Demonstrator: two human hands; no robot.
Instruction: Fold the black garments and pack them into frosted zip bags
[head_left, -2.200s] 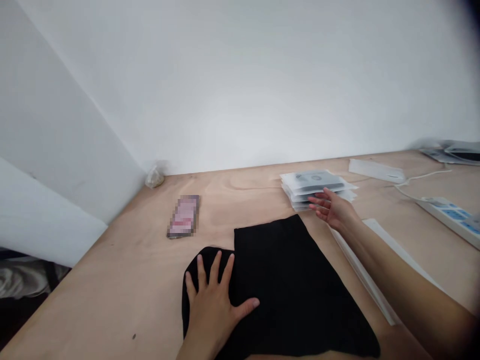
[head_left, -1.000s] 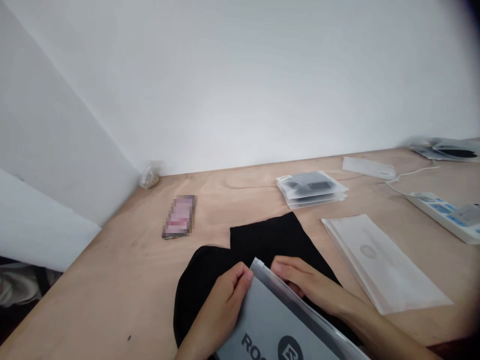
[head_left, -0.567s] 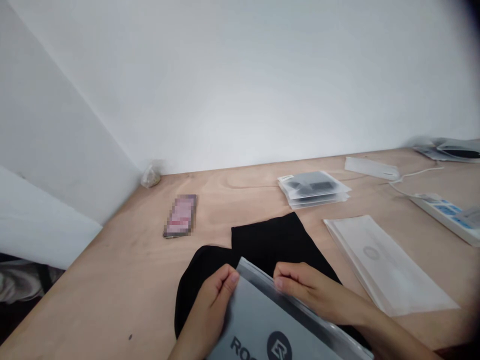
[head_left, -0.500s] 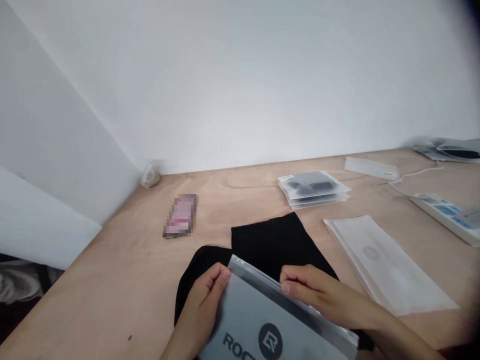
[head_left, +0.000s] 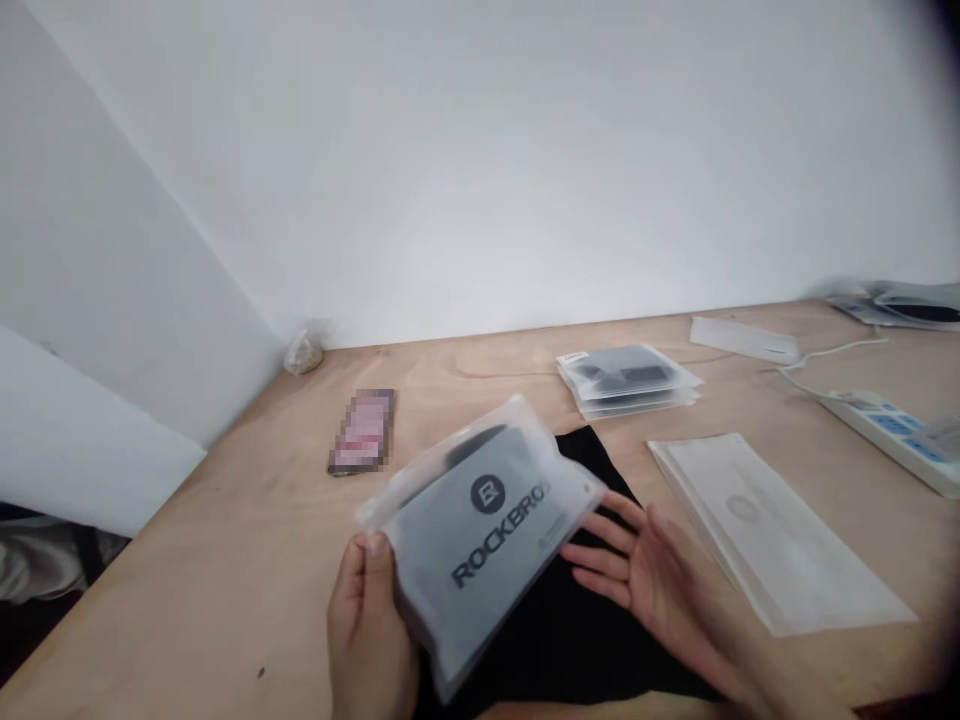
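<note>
A frosted plastic zip bag (head_left: 480,530) printed "ROCKBROS" hangs tilted over the table, with a dark item inside. My left hand (head_left: 367,630) grips its lower left edge, thumb on the front. My right hand (head_left: 645,590) is open, palm up, fingers spread just right of the bag and touching nothing I can make out. Under both hands lies a black cloth (head_left: 592,640), partly hidden by the bag.
On the plywood table (head_left: 465,400) lie a stack of frosted bags (head_left: 626,382), a flat translucent bag (head_left: 765,530), a pixelated phone (head_left: 361,432), a small plastic bag (head_left: 303,353), and a power strip (head_left: 892,430) with a white cable.
The bag has risen off the black cloth and turned to show its printed face. My right hand has let go and opened, and my left hand alone holds the bag.
</note>
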